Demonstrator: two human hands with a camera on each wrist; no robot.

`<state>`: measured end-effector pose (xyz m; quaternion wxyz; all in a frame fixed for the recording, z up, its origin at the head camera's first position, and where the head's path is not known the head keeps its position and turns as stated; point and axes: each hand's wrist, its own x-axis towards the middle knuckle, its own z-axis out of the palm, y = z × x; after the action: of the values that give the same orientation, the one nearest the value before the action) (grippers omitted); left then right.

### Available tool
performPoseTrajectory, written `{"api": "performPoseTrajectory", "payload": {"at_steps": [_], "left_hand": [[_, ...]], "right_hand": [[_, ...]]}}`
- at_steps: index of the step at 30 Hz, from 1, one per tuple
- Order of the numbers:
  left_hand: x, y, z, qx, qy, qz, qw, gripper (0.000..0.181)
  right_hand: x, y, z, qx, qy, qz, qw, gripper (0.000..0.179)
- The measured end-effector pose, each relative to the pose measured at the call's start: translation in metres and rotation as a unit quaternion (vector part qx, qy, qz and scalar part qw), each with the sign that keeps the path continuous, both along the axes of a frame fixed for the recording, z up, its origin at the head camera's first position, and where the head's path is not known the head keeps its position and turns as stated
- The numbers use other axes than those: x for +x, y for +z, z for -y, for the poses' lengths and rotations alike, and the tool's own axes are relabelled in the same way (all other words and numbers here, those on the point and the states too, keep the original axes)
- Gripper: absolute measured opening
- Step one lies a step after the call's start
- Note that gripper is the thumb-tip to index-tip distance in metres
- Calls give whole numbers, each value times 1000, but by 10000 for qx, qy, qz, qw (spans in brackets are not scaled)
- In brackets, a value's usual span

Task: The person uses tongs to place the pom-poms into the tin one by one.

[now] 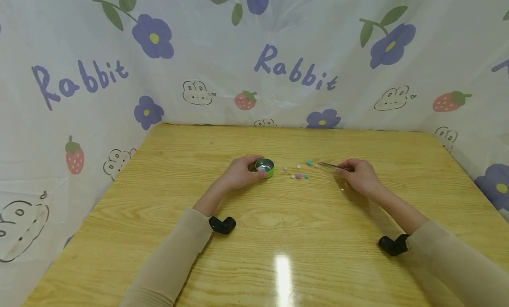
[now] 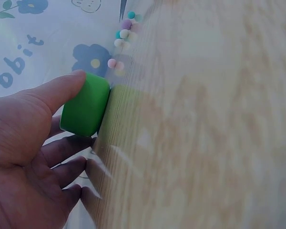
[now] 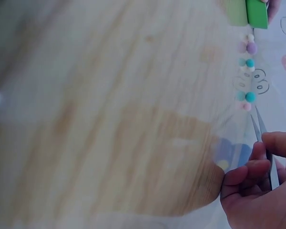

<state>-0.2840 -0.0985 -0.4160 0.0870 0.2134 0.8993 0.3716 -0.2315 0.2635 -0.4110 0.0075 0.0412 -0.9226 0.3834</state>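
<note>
My left hand (image 1: 238, 172) grips a small round tin (image 1: 271, 172), bright green outside and silvery inside, thumb on the near side and fingers on the far side. A bit of blue and pink shows on the tin's floor. The tin stands on the table in the left wrist view. In my right hand (image 1: 363, 178) is a pair of pointed tweezers (image 3: 271, 164), pinched between thumb and fingers, its tips slightly apart with nothing between them. Just beyond those tips lie a teal bead (image 1: 309, 162) and a pink bead (image 1: 316, 166).
Between the hands, several more small beads lie scattered, among them a purple bead (image 1: 298, 176), a smaller teal bead (image 1: 306, 176) and a pale pink bead (image 1: 285, 168). A tiny white piece (image 1: 342, 190) lies below the right hand. Printed cloth (image 1: 222, 55) hangs behind the wooden table (image 1: 278, 223).
</note>
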Motion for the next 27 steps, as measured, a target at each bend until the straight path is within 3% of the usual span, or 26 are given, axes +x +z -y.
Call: {"api": "performPoseTrajectory", "payload": {"at_steps": [27], "left_hand": [[1, 3, 0, 64, -28, 48, 10000, 68]], "right_hand": [[2, 2, 0, 50, 58, 128, 9999, 26]]}}
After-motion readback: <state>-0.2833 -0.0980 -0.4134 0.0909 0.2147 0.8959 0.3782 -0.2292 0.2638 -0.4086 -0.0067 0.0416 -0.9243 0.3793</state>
